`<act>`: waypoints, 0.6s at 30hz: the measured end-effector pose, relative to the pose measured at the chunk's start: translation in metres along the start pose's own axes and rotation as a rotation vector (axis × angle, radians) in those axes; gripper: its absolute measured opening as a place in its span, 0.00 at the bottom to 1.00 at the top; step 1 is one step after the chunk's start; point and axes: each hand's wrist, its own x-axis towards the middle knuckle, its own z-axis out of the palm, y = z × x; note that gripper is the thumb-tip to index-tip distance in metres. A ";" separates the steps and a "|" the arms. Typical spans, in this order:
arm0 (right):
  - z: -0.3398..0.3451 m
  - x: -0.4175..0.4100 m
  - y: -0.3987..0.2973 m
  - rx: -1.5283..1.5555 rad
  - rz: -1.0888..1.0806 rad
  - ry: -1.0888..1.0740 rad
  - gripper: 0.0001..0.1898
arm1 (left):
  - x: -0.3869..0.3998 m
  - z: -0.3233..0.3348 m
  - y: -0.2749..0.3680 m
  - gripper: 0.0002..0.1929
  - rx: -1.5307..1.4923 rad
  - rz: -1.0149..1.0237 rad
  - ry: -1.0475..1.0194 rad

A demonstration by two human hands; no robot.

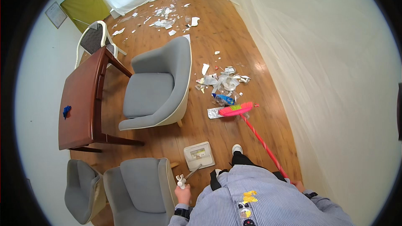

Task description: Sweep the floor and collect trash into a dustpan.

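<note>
My left hand (183, 193) is closed round the handle of a white long-handled dustpan (204, 160), whose pan rests on the wooden floor left of my feet. In my right hand (298, 185) is the red handle of a broom. The pink broom head (236, 109) is on the floor ahead, overlapping a silver foil packet (214, 113). Just beyond its bristles lie a crumpled blue plastic bottle (225, 99) and a pile of paper and plastic scraps (226, 81).
A grey armchair (149, 92) stands left of the pile, beside a brown wooden table (82, 100) bearing a blue item. Two more grey armchairs (141, 185) are at lower left. A pale sheet (301, 69) hangs along the right. More scattered scraps (163, 22) lie at the far end.
</note>
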 end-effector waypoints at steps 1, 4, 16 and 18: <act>0.005 -0.014 0.020 -0.063 0.080 0.016 0.18 | -0.002 0.002 0.010 0.06 -0.003 -0.001 -0.009; 0.008 -0.022 0.045 -0.203 0.231 0.044 0.20 | -0.006 0.004 0.019 0.06 -0.084 -0.099 -0.034; 0.010 0.110 0.000 -0.192 -0.018 0.010 0.20 | -0.001 0.004 0.020 0.06 0.000 -0.107 0.042; 0.010 0.153 -0.027 -0.181 -0.066 -0.016 0.21 | -0.004 0.004 0.017 0.07 0.018 -0.053 0.073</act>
